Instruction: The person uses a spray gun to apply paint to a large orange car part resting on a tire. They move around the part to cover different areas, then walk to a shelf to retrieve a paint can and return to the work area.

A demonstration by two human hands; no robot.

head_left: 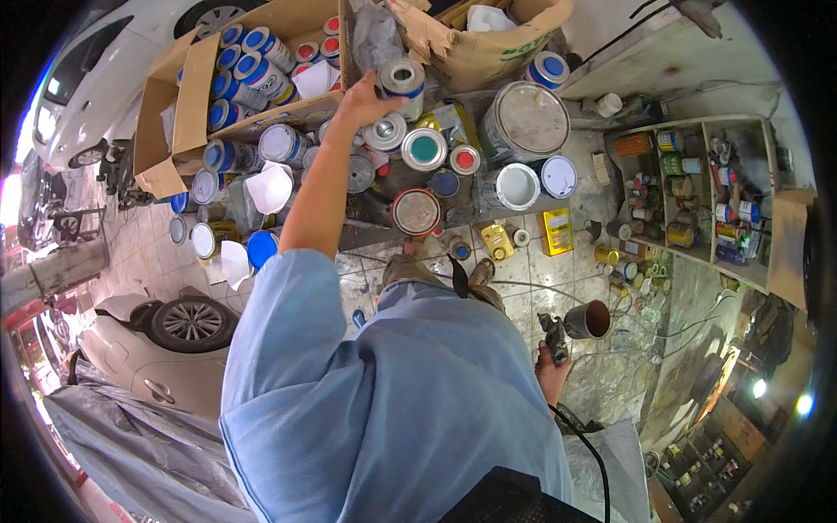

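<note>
My left arm stretches forward over the crowded bench, and my left hand grips an open-topped metal paint can with thumb and fingers around its near side. Beside that hand stand a silver-lidded can, a can with a green centre and a cardboard box of paint cans. Low at my right side, my right hand is closed round a dirty spray gun. Its cup is reddish-brown inside. A black hose runs below the hand.
A large paint bucket and an open can of pale paint stand at the bench's right. Yellow tins sit on the tiled floor. Shelves of cans stand right; a car wheel is at left. Hoses cross the floor.
</note>
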